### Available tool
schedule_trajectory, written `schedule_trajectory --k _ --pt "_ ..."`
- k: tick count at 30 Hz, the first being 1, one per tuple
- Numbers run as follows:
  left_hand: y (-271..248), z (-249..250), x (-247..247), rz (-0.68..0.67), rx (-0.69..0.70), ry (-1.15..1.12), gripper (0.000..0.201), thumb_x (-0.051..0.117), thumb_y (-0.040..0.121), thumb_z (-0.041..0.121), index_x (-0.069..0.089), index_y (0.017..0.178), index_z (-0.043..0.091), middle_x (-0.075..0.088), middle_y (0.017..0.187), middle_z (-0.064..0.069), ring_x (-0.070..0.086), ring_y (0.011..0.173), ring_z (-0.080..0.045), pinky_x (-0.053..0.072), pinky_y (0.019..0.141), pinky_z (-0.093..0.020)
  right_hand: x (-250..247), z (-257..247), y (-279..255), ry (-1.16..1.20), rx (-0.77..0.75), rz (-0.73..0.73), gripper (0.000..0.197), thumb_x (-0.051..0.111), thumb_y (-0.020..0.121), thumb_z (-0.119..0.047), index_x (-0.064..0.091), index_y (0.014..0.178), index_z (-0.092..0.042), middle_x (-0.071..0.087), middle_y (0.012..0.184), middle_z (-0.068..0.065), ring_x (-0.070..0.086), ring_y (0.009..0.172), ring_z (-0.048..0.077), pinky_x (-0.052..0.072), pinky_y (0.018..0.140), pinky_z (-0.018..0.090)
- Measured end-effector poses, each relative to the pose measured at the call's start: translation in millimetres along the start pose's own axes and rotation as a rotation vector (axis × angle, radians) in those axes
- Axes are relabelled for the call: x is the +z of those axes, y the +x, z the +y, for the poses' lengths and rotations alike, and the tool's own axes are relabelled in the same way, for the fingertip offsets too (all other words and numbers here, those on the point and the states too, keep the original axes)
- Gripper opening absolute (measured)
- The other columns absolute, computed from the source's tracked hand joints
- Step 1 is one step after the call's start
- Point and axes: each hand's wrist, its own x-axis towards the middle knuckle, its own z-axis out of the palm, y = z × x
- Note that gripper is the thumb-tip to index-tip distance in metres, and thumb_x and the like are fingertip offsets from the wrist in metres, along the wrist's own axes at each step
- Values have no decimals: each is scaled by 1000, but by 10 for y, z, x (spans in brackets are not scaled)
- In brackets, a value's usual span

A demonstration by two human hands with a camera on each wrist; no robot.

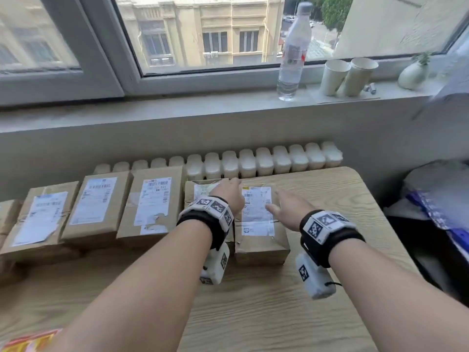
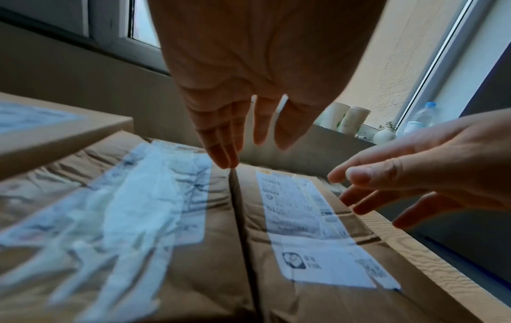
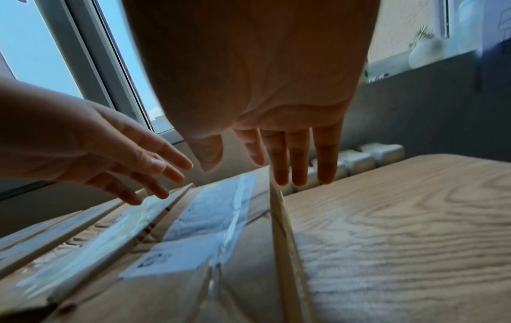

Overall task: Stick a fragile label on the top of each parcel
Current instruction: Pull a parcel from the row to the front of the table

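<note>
Several brown parcels with white shipping labels stand in a row along the far side of the wooden table. My left hand hovers with straight fingers over the seam between the rightmost parcel and its neighbour; the left wrist view shows this hand empty above both parcels. My right hand is spread flat just above the rightmost parcel's right edge and holds nothing. A red and yellow sheet lies at the near left table corner.
More parcels fill the row to the left. A white radiator runs behind the table. On the window sill stand a water bottle, two paper cups and a small vase. Dark clutter sits to the right.
</note>
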Motion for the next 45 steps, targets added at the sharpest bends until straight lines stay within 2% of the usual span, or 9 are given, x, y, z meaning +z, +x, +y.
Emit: schedule_trajectory --k 5,12,18,20,24,29,35,38,45 --pt "167 87 137 -36 -109 25 43 48 92 13 44 135 15 39 142 -11 53 119 -26 44 93 -34 156 106 156 35 31 -26 65 50 96 -37 20 147 -13 61 126 9 59 110 27 48 90 39" --pt "243 152 129 -91 -130 84 49 46 91 16 36 139 19 55 126 -12 61 99 -27 50 75 -32 336 234 263 126 123 -21 71 58 91 -32 18 147 -15 65 116 8 63 100 27 51 85 39" --pt "112 169 165 -171 -189 -153 65 45 92 14 19 151 21 49 138 -12 59 109 -29 53 86 -38 395 288 149 330 238 41 54 52 93 -40 35 138 -16 60 126 6 59 111 27 47 96 43" --pt "9 164 136 -160 -183 -257 62 45 93 15 21 150 18 54 131 -12 61 105 -29 54 88 -41 385 292 4 367 240 87 50 46 95 -43 39 136 -16 59 128 6 57 114 27 46 97 42" --pt "-305 166 66 -128 -130 -436 52 44 94 36 36 139 12 63 115 -11 66 95 -29 60 77 -44 346 260 -351 449 280 241 58 33 96 -54 48 133 -11 56 134 9 51 122 30 41 99 40" --pt "-832 99 -40 -179 -78 -579 52 30 100 44 57 97 1 69 105 -21 69 89 -35 60 77 -46 327 90 -876 544 321 354 70 20 95 -64 65 98 -11 68 102 12 61 94 31 48 89 39" --pt "-1404 -171 -142 -153 -93 -592 53 35 100 45 60 110 -1 72 96 -16 71 86 -30 59 80 -41 454 -257 -1373 567 321 394 76 21 90 -70 67 81 -10 70 82 10 66 82 31 54 84 48" --pt "-1625 -375 -209 -137 -118 -587 56 38 97 50 60 110 0 73 95 -15 71 85 -28 60 79 -39 530 -430 -1548 612 276 368 68 26 90 -66 67 80 -12 71 82 9 66 83 29 53 86 47" --pt "-2072 -963 -337 -91 -190 -610 48 39 98 46 56 116 6 70 98 -15 71 87 -29 60 79 -42 808 -963 -1741 810 172 237 22 44 86 -31 53 77 -13 62 84 9 67 93 32 59 77 51"
